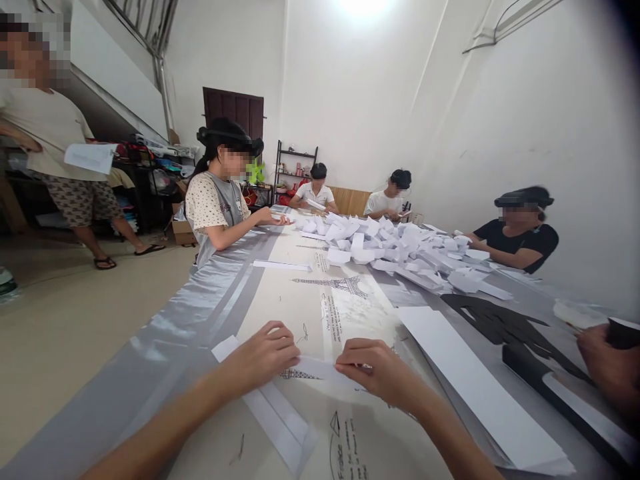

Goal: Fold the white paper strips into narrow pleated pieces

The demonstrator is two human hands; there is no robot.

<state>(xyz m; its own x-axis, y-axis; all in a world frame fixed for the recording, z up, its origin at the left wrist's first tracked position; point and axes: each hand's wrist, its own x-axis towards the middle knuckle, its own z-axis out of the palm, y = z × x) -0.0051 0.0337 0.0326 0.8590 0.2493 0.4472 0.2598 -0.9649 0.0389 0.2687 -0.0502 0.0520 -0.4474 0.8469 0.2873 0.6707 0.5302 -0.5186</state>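
Note:
A narrow white paper strip [317,368] stretches between my two hands, just over the printed tablecloth. My left hand [270,353] has its fingers curled down on the strip's left end. At the other end, my right hand [375,370] pinches the paper between thumb and fingers. Below my left forearm lies a folded white paper strip [283,423], with its upper end [225,348] showing past the wrist. To the right of my right hand is a stack of long white paper sheets [480,387]. My left fingertips are partly hidden.
A large heap of folded white papers [395,247] covers the table's far middle. One strip [283,265] lies flat nearer the left edge. Black sheet material [510,327] and another person's hand [610,367] are at right. Several people sit around the table; one stands at left.

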